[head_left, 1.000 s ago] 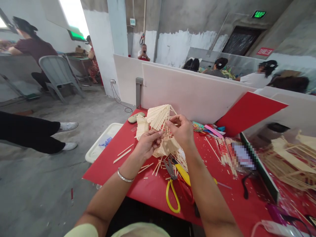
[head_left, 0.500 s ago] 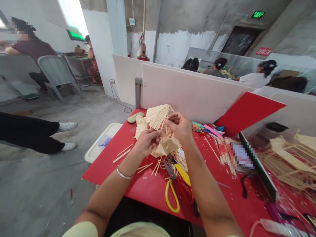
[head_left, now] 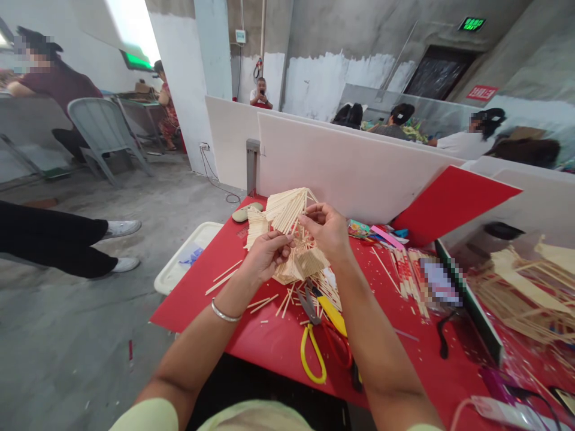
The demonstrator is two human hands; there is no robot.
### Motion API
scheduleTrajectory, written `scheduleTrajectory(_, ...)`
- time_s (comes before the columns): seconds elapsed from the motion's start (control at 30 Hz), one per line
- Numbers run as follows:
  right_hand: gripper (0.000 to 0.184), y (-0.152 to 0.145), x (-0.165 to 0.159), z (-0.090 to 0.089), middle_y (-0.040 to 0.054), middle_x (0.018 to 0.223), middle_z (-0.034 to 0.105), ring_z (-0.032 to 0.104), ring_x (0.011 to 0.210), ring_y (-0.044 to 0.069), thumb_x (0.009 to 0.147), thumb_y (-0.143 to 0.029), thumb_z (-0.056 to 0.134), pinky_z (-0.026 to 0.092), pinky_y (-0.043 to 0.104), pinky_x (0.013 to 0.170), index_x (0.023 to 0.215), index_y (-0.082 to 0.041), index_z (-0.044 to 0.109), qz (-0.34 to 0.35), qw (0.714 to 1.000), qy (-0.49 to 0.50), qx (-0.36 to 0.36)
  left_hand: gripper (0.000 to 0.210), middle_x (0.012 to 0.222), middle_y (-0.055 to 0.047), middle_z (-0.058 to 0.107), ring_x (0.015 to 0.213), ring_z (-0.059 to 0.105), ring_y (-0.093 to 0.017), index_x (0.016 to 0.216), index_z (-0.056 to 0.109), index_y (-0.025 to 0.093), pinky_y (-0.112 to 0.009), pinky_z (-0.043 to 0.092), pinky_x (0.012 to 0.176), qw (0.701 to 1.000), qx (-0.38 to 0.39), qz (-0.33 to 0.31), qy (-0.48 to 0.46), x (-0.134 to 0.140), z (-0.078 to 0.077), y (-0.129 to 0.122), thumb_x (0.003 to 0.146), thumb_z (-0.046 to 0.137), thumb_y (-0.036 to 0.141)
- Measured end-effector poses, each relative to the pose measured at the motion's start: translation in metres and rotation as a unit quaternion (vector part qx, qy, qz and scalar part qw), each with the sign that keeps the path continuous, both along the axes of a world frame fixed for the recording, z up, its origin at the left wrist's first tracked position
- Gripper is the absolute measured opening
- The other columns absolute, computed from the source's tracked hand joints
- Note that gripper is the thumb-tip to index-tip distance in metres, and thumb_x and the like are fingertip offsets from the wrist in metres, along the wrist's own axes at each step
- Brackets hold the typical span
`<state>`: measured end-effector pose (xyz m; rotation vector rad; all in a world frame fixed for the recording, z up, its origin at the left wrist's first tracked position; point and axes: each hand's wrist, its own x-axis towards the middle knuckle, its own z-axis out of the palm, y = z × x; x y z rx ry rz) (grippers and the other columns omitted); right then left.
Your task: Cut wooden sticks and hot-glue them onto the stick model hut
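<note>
A small model built of thin wooden sticks (head_left: 287, 206), with a slatted sloping roof, stands on the red tabletop (head_left: 202, 299). My left hand (head_left: 273, 250) is closed in a pinch at its near side; fingertips meet around what looks like a thin stick. My right hand (head_left: 327, 226) pinches at the model's right edge, thumb and forefinger together on a stick of the roof. Loose wooden sticks (head_left: 287, 302) lie just below the hands. Beside them are scissors with yellow handles (head_left: 313, 353) and a yellow-handled tool (head_left: 331, 312), partly behind my right forearm.
Bundled sticks in red-marked wrapping (head_left: 408, 275) lie to the right, near a dark upright board (head_left: 469, 305). Beyond it is a larger stick-built model (head_left: 525, 287). White panels (head_left: 341, 161) border the table's far side. A white tray (head_left: 164, 278) sits at left; people sit farther off.
Almost nothing differs. Both hands stay at the same spots on the stick model, with only a slight shift of the left hand and the camera.
</note>
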<state>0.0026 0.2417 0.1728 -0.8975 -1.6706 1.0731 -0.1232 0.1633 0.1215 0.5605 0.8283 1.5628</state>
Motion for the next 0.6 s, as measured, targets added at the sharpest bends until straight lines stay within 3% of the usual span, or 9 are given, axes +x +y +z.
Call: scheduleTrajectory(0.6, 0.028, -0.0039, -0.0003, 0.0026, -0.0004, 0.073, 0.064, 0.055, 0.059, 0.011, 0.07, -0.034, 0.075, 0.044, 0.024, 0.046, 0.089, -0.02, 0.06, 0.001, 1.0, -0.001, -0.011, 0.015, 0.067, -0.004, 0.066, 0.046, 0.051, -0.004, 0.069, 0.061, 0.012, -0.014, 0.036, 0.04, 0.999, -0.024, 0.014, -0.038, -0.0021, 0.0036, -0.0028, 0.059, 0.071, 0.01)
